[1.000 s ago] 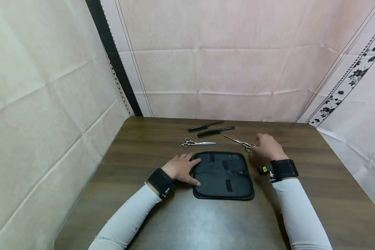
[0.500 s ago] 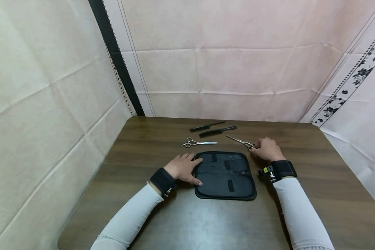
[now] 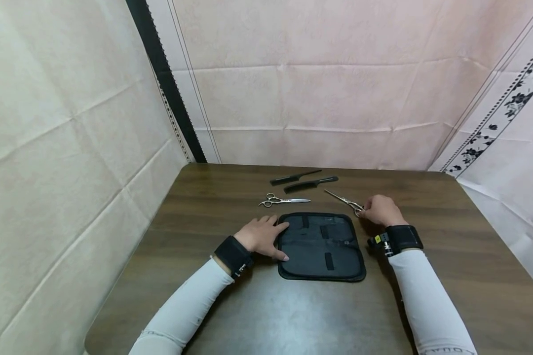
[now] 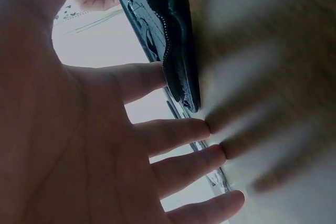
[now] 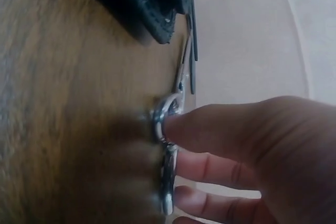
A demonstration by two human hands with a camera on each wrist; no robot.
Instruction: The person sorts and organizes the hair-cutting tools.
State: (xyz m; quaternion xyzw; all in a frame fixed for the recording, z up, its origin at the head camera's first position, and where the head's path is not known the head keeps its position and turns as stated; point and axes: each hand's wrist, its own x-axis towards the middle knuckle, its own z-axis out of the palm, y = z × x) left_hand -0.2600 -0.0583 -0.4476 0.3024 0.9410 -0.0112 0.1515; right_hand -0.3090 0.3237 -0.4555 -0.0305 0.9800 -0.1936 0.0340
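Note:
My left hand (image 3: 261, 238) lies with fingers spread at the left edge of a black zippered case (image 3: 322, 266). Its thumb and index finger touch that edge, while the other fingertips reach to the table in the left wrist view. The case lies open, with dark elastic loops inside. To its right, my right hand (image 3: 383, 211) pinches the ring handles of silver scissors (image 3: 344, 200) between thumb and fingers. In the right wrist view, the scissors' rings (image 5: 167, 129) stand close over the wood, blades pointing away. A second pair of silver scissors (image 3: 288, 201) lies behind the case.
Two black combs, a rear comb (image 3: 293, 178) and a front comb (image 3: 310, 185), lie near the far edge of the brown wooden table (image 3: 195, 212). Pale cloth walls (image 3: 328, 98) stand behind and at both sides.
My right hand has come down onto the scissors' handles, and its fingers have closed on them. The left hand keeps its place at the case. The head view has shifted slightly.

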